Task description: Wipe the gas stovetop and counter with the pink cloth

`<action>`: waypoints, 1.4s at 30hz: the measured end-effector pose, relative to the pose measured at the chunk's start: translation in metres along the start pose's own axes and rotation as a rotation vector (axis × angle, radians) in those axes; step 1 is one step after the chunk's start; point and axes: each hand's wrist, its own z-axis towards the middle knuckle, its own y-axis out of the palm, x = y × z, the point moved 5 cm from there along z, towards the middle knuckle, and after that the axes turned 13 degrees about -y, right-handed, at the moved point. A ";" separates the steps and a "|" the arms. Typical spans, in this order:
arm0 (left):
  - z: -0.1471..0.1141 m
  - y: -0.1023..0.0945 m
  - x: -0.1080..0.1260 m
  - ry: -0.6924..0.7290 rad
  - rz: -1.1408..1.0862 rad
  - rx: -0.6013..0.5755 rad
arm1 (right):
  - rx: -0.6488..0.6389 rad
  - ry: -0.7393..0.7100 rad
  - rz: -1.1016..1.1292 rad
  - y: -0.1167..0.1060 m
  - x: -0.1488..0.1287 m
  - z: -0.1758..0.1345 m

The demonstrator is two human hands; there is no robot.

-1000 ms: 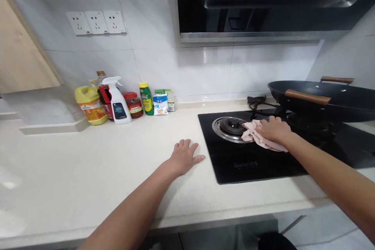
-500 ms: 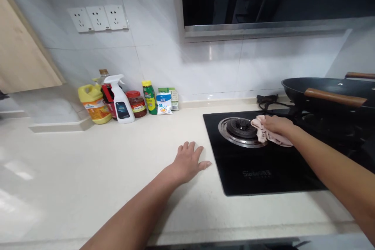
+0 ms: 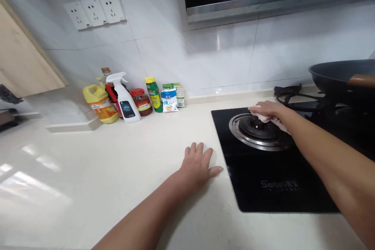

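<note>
My right hand point(image 3: 268, 110) grips a pale pink cloth point(image 3: 261, 116) at the back of the round burner point(image 3: 258, 129). The cloth is bunched under the fingers, and part of it trails down behind my wrist. Around the burner runs a shiny metal ring, set in the black glass cooktop point(image 3: 263, 174). My left hand point(image 3: 199, 166) lies palm down on the pale countertop point(image 3: 125, 168), fingers spread, just left of the cooktop's edge. Nothing is held in it.
A dark wok point(image 3: 342, 74) with a wooden handle sits on the right burner, beside a loose black pan support point(image 3: 293, 95). Along the wall stand a white spray bottle point(image 3: 125, 101), a yellow jug point(image 3: 101, 103), a red-lidded jar point(image 3: 142, 102) and a salt packet point(image 3: 169, 100). A range hood point(image 3: 249, 4) overhangs.
My right hand has moved the cloth from the burner's right side to its back edge. The left hand still rests on the countertop. The view has shifted slightly.
</note>
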 end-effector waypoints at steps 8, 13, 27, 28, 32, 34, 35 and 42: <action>0.001 0.002 0.000 -0.020 -0.008 -0.022 | -0.238 -0.216 0.025 0.012 -0.082 0.016; 0.001 0.005 -0.002 -0.003 -0.027 0.001 | -0.243 -0.403 0.038 0.014 -0.144 -0.009; 0.004 -0.010 -0.010 0.009 -0.113 -0.013 | -0.101 -0.762 0.142 -0.013 -0.175 -0.150; 0.005 -0.011 -0.010 0.002 -0.111 -0.010 | -0.088 -0.749 0.162 -0.017 -0.168 -0.162; 0.006 -0.010 -0.008 -0.026 -0.101 0.016 | -0.066 -0.645 0.220 -0.030 -0.129 -0.201; 0.005 -0.011 -0.006 -0.041 -0.091 0.033 | -0.049 -0.573 0.210 -0.033 -0.105 -0.215; 0.004 -0.011 -0.004 -0.049 -0.084 0.042 | -0.032 -0.536 0.195 -0.035 -0.094 -0.222; 0.001 -0.020 0.003 -0.118 -0.095 0.008 | 0.011 -0.358 0.082 -0.045 -0.066 -0.266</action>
